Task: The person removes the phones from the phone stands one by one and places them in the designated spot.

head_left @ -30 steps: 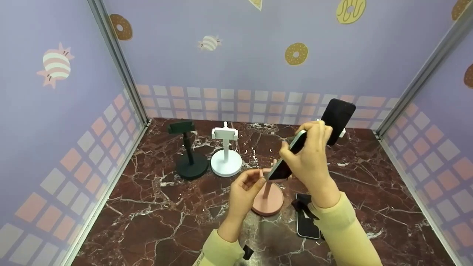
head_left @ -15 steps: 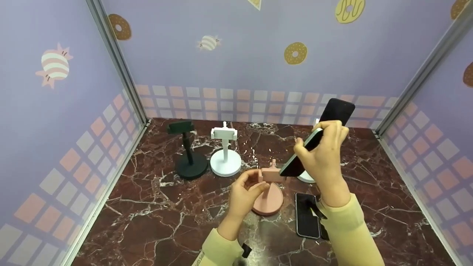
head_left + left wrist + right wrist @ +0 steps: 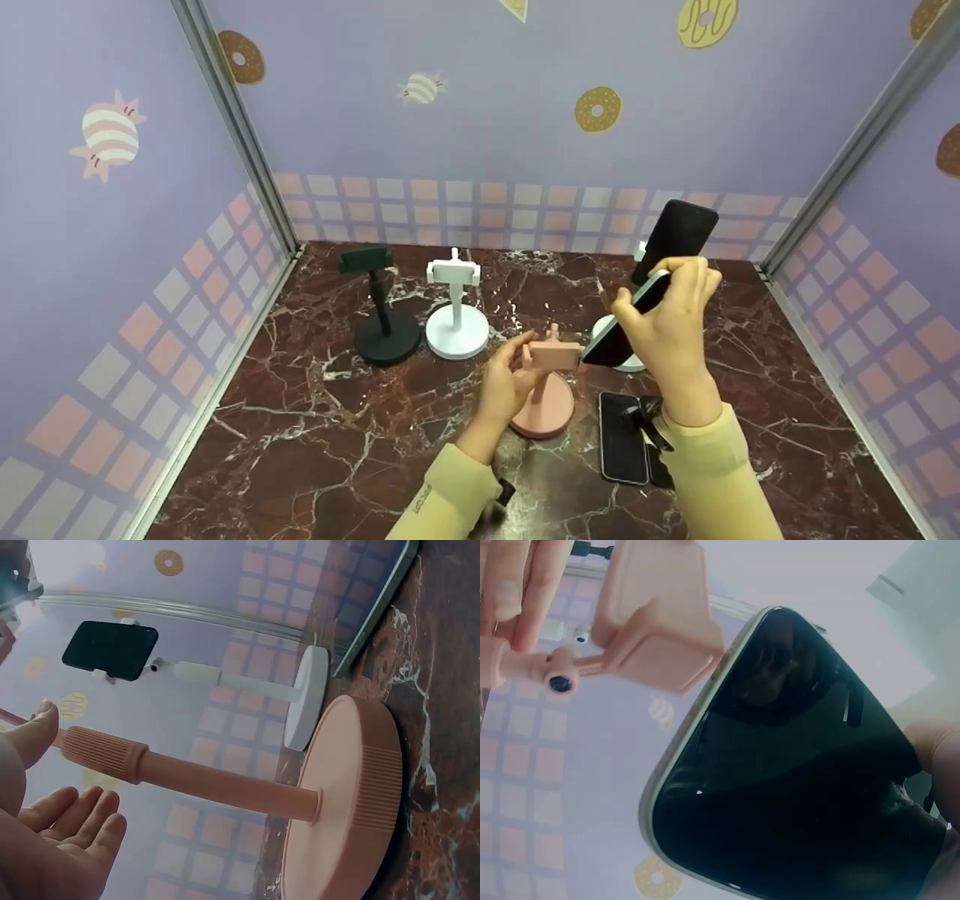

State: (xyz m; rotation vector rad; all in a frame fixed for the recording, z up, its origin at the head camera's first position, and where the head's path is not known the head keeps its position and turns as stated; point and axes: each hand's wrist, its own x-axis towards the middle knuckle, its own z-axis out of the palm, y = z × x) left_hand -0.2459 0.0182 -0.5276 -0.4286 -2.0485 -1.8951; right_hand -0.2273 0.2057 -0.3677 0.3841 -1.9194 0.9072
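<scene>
A pink phone stand (image 3: 541, 409) stands upright on the marble-patterned tabletop. My left hand (image 3: 510, 382) is around its upper part, thumb in front below the clamp (image 3: 553, 355). In the left wrist view the loosely bent fingers (image 3: 79, 821) appear apart from the ribbed collar (image 3: 105, 754); contact higher up is hard to tell. To the right, my right hand (image 3: 673, 322) pinches a smartphone (image 3: 611, 339) with a pale edge, tilted in the air. Its lower corner lies close to the clamp's right side. In the right wrist view the phone (image 3: 780, 780) and clamp overlap, so contact is unclear.
Left of the pink stand are a black phone stand (image 3: 388, 337) and a white phone stand (image 3: 457, 331). Behind my right hand, another white stand (image 3: 602, 324) holds a dark phone (image 3: 681, 225). Another phone (image 3: 622, 442) lies flat by my right sleeve, partly beside another dark one.
My right hand has moved the smartphone right, away from the front of the clamp. My left hand has shifted from the clamp's left end to around the stand's neck.
</scene>
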